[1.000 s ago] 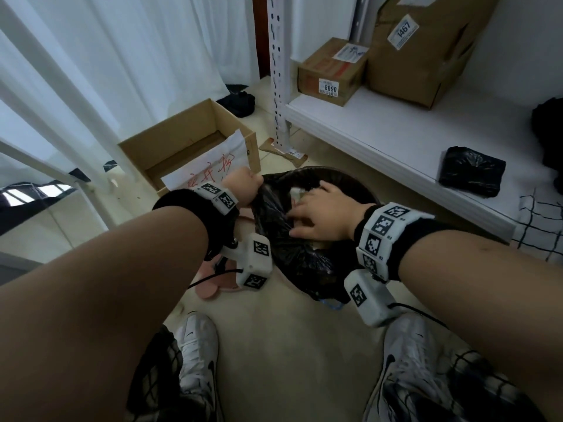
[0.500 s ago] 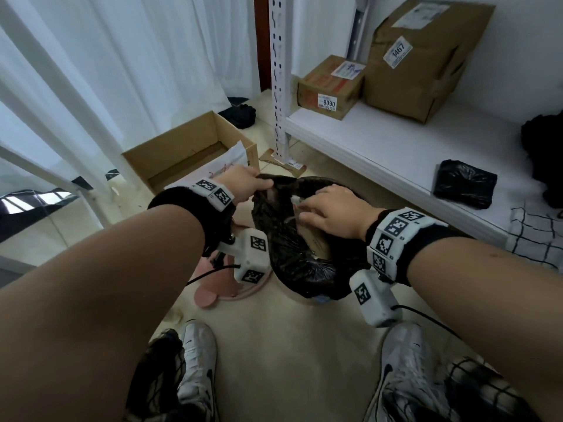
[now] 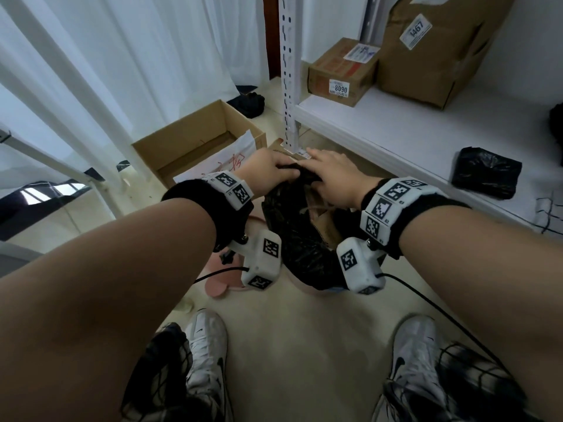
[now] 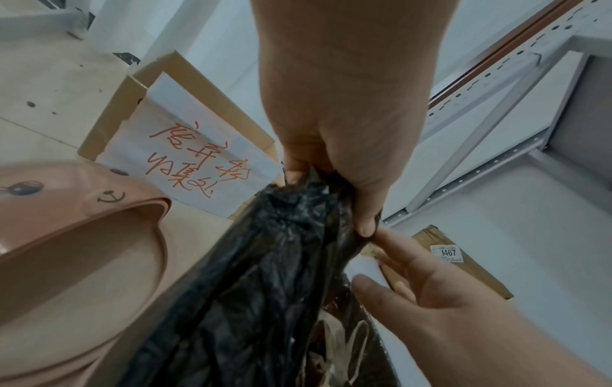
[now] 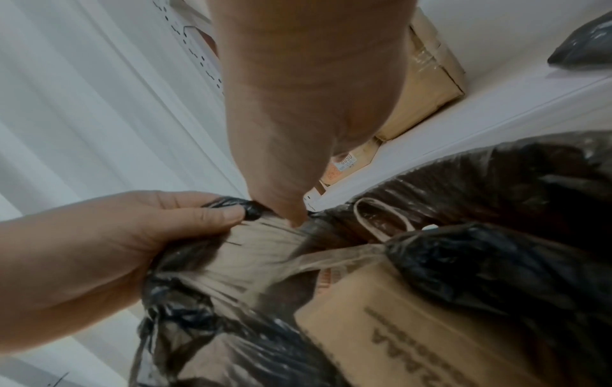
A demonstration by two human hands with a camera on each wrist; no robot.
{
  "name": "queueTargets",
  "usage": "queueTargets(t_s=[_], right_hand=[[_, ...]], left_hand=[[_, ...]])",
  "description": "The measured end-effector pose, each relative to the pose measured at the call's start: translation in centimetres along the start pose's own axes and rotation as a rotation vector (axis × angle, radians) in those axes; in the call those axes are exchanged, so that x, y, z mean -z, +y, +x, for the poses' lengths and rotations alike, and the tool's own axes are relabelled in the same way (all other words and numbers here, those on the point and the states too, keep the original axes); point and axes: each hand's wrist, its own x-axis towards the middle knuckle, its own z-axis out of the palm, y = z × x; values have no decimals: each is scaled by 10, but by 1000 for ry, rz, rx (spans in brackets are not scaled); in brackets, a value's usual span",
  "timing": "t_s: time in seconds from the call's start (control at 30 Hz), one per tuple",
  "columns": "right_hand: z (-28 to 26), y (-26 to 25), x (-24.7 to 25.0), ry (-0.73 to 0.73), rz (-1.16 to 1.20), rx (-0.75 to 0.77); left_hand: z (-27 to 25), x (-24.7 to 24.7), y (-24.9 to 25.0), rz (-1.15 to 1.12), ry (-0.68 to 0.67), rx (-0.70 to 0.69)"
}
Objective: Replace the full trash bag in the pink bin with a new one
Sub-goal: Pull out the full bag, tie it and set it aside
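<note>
A full black trash bag (image 3: 297,248) sits in the pink bin (image 3: 307,291) on the floor between my feet. Brown paper bags (image 5: 407,327) show in its open mouth. My left hand (image 3: 274,170) grips a gathered bunch of the bag's far edge (image 4: 308,199), pulled up off the bin. My right hand (image 3: 324,170) is just beside it with its fingers (image 4: 394,246) straight, the tips touching the plastic by my left thumb. A folded black bag (image 3: 486,176) lies on the white shelf to the right.
The pink bear-face lid (image 4: 72,230) lies on the floor left of the bin. An open cardboard box (image 3: 195,141) with a handwritten sheet stands behind it. A shelf post (image 3: 289,86) and low white shelf (image 3: 411,129) with parcels are close behind the bin. Curtains hang at left.
Both hands have moved from the middle of the bag's mouth to its far edge. My left hand has bunched up more of the rim, and my right hand has come alongside it.
</note>
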Motion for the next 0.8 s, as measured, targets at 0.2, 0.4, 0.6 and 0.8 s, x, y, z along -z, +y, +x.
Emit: queueTargets(t_s=[0.2,0.4,0.6,0.8], right_hand=[[-2,2,12,121,-86,13],[-25,14,19,188,-50,-35],[-53,6,44,476,119,-31],[-59,18,29,115,-6,-329]], left_hand=[[4,9,-14,241,33,26],[8,9,-3,535,23,106],[5,4,18,350,164,51],[-16,-2,17,368,-144,213]])
